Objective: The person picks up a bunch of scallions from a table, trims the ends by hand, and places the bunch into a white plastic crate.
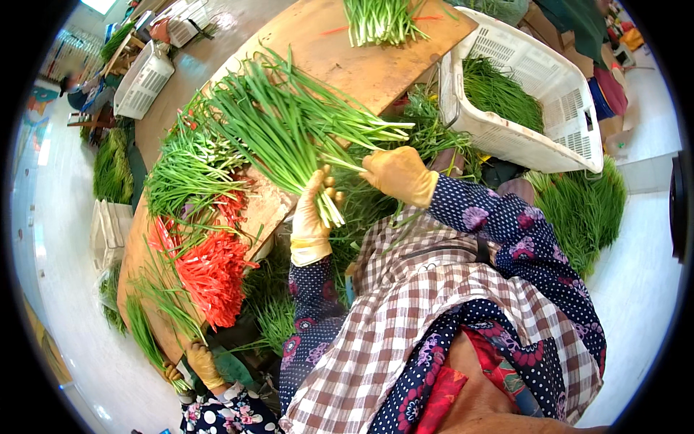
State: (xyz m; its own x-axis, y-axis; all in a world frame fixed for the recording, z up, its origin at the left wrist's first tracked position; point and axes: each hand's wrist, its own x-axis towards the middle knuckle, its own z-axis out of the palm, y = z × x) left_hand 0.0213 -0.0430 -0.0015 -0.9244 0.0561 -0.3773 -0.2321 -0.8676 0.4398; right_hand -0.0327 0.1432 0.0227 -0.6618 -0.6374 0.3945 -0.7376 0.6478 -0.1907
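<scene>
My left hand (311, 224), in a pale glove, is closed around the white stem ends of a bunch of garlic chives (278, 119). The long green leaves fan out over the wooden table toward the far left. My right hand (402, 176), in a yellow-tan glove, pinches the stem ends of a few chives beside that bunch. Just beyond it, more loose chives (361, 129) lie with their pale ends pointing right. Left of the held bunch is a pile of chives (191, 163), and nearer on the table is a heap of red plastic strips (213, 278).
A white plastic crate (520, 134) holding greens stands at the right. Another chive bundle (379, 22) lies on the far end of the table (318, 29). At the lower left, a co-worker's gloved hand (204, 364) holds chives. Piled greens (585, 210) rest on the right.
</scene>
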